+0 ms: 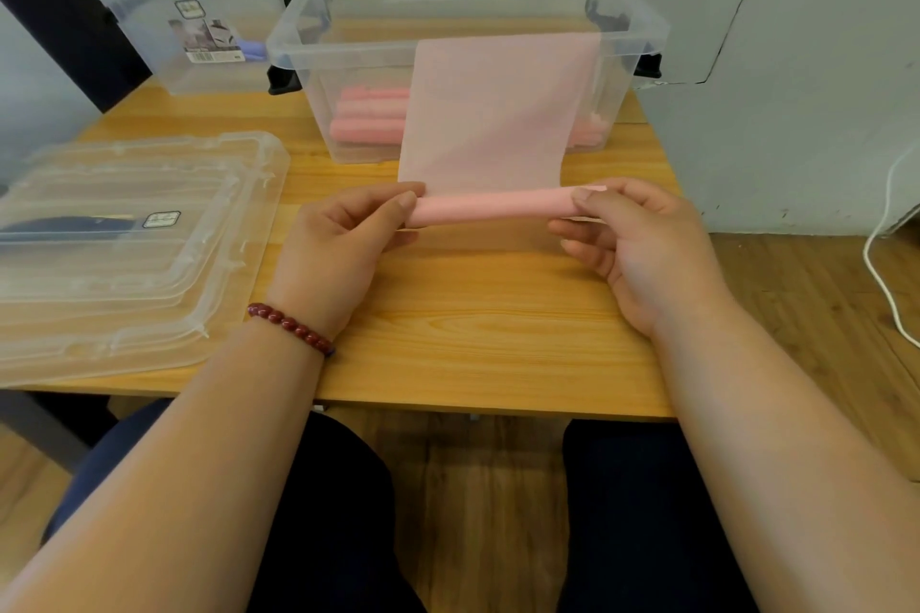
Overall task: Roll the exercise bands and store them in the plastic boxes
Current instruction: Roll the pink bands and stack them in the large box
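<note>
Bare bench (473,329) lies open from the left hand (338,239) and right hand (642,249) back to the near edge. Dead ahead, the clear box (348,65) stands with its top open, but the pink band (498,110) drapes over its front rim, leaving only the rim's left stretch uncovered. Stacked lids (124,239) fill the bench's left side. A second box (199,15) crowds the back-left corner, and the wall closes off the rear.
</note>
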